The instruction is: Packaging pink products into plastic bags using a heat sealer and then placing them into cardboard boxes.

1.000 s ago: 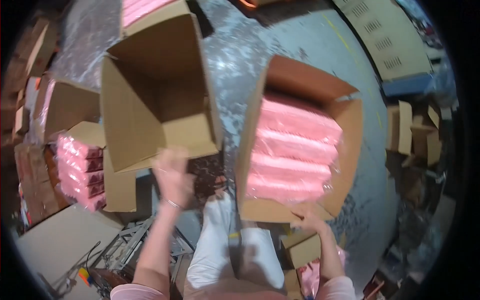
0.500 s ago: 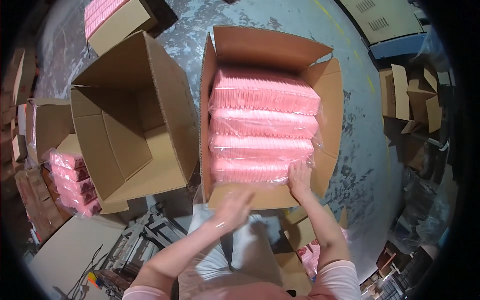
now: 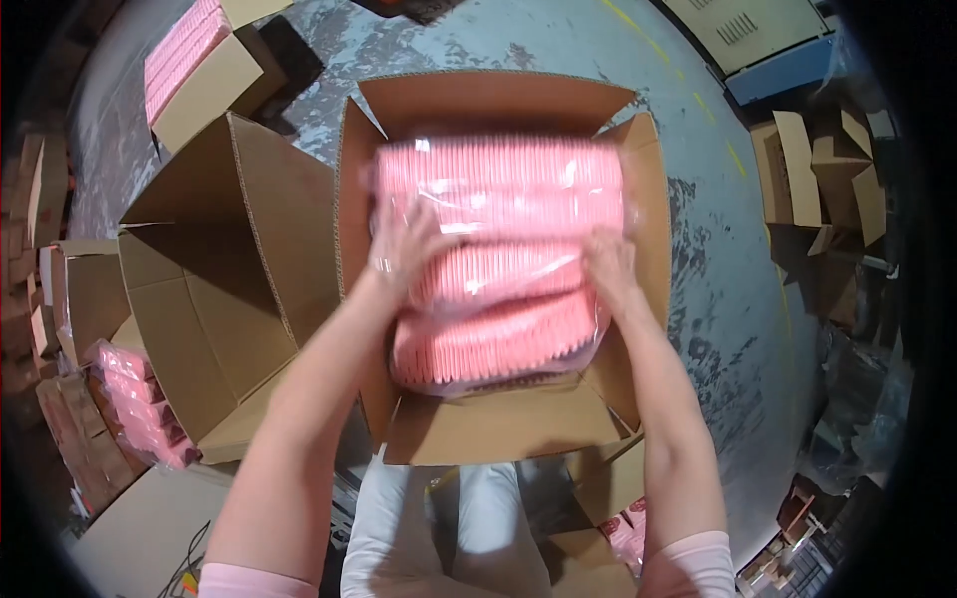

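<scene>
Clear plastic-wrapped packs of stacked pink sheets [image 3: 498, 269] lie in rows inside an open cardboard box [image 3: 508, 424] in front of me. The frontmost pack [image 3: 493, 344] sits askew, with a gap between it and the near wall. My left hand [image 3: 411, 244] lies on the left end of the middle rows, fingers spread over the plastic. At the right end, my right hand [image 3: 610, 267] has its fingers curled round the edge of a pack. The farther rows are smeared by motion, and the fingertips of my right hand are partly hidden.
To the left stands an empty open carton [image 3: 209, 319]. Beside it are stacked pink packs [image 3: 145, 404]. Another carton with pink contents [image 3: 189, 60] is at the far left. Open cartons [image 3: 822, 169] and crumpled plastic [image 3: 847, 389] lie at the right.
My left hand has come from in front of the box onto the packs. My right hand has moved farther away along their right end. The packs have shifted and the front one now sits askew.
</scene>
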A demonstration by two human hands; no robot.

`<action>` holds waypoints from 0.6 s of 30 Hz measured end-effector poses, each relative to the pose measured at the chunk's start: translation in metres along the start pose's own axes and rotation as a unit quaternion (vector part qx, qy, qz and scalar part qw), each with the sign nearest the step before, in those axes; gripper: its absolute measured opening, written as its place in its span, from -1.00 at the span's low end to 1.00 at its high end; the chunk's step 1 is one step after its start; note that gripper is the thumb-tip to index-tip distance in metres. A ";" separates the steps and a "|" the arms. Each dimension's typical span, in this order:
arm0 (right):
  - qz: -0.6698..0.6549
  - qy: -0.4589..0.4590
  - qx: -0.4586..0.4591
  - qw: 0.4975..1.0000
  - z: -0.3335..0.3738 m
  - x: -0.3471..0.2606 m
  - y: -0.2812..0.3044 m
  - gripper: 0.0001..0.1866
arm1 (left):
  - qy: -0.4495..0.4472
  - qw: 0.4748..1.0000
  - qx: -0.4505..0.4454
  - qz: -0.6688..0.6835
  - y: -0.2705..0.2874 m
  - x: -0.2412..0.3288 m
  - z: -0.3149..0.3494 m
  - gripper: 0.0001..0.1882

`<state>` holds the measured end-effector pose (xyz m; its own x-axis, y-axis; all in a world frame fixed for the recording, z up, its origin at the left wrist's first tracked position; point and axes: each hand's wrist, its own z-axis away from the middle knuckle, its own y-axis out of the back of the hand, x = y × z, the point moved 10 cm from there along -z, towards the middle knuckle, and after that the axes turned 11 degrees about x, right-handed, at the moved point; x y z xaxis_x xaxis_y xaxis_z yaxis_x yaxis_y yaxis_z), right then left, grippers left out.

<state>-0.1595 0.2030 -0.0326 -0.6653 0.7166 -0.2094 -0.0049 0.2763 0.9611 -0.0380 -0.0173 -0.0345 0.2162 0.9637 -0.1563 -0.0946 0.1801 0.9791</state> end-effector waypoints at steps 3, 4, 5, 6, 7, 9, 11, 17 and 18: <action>0.007 -0.055 0.051 0.997 -0.034 0.030 0.011 -0.96 | 0.083 0.996 -0.009 -0.039 0.054 -0.021 -0.049 -0.33; 0.012 -0.068 0.026 0.997 -0.043 0.027 0.003 -0.95 | 0.123 0.967 0.190 0.114 0.076 -0.019 -0.045 -0.43; 0.034 -0.087 -0.009 0.996 -0.036 0.042 -0.003 -0.93 | 0.058 0.928 0.260 0.259 0.094 0.023 -0.035 -0.49; 0.056 -0.096 -0.031 0.993 -0.026 0.059 -0.011 -0.90 | -0.015 0.902 0.188 0.390 0.089 0.080 -0.029 -0.46; 0.060 -0.100 -0.031 0.993 -0.022 0.064 -0.011 -0.90 | -0.020 0.889 0.184 0.419 0.092 0.118 -0.001 -0.39; 0.065 -0.117 -0.058 0.989 -0.012 0.059 -0.004 -0.85 | -0.046 0.942 -0.050 0.328 0.043 0.146 0.032 -0.03; 0.022 -0.075 0.011 0.997 -0.024 0.017 0.032 -0.79 | -0.125 0.988 0.081 -0.043 -0.006 0.121 0.062 -0.02; -0.106 0.205 -0.067 0.971 0.052 -0.101 0.091 -0.63 | -0.030 0.988 -0.048 0.146 -0.010 0.069 0.051 -0.29; -0.105 0.209 -0.065 0.970 0.059 -0.091 0.085 -0.63 | -0.031 0.992 -0.116 0.049 -0.015 0.060 0.050 -0.31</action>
<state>-0.0554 0.1992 0.0579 -0.8838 0.3237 -0.3378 -0.2493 0.2852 0.9255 0.0248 0.0278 -0.0524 0.2537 0.9662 -0.0464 -0.3368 0.1332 0.9321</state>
